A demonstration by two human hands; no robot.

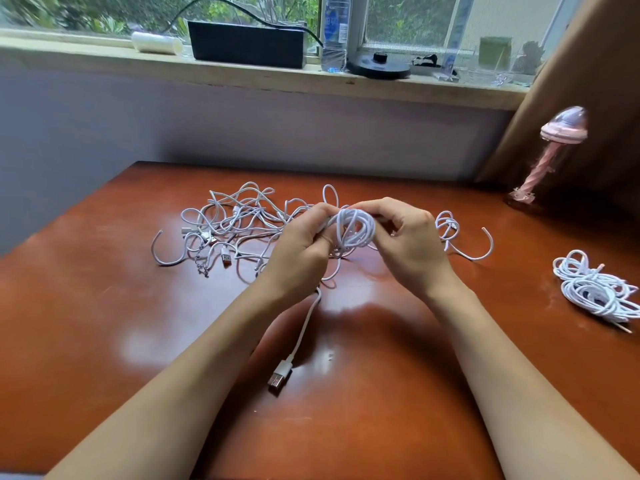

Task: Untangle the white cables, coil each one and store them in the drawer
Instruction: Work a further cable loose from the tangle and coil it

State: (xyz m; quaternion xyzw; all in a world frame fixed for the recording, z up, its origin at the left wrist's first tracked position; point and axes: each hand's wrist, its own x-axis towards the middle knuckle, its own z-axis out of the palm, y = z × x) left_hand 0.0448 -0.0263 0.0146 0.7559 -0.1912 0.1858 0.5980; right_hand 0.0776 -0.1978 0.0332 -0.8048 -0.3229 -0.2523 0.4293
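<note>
Both hands are raised over the middle of the brown table (pixel 104 323), holding a small coil of white cable (pixel 355 230) between them. My left hand (pixel 304 244) grips the coil's left side. My right hand (pixel 408 237) pinches its right side. The coil's loose tail hangs down to the table and ends in a USB plug (pixel 280 375) near me. Behind the hands a tangle of white cables (pixel 235 226) with several plugs spreads over the table. A loose cable loop (pixel 450 230) lies just right of my right hand. No drawer is in view.
A bundle of coiled white cables (pixel 595 289) lies at the table's right edge. A pink lidded bottle (pixel 550 150) stands at the far right corner beside a brown curtain. The windowsill behind holds a black box (pixel 246 45), a water bottle (pixel 334 32) and small items.
</note>
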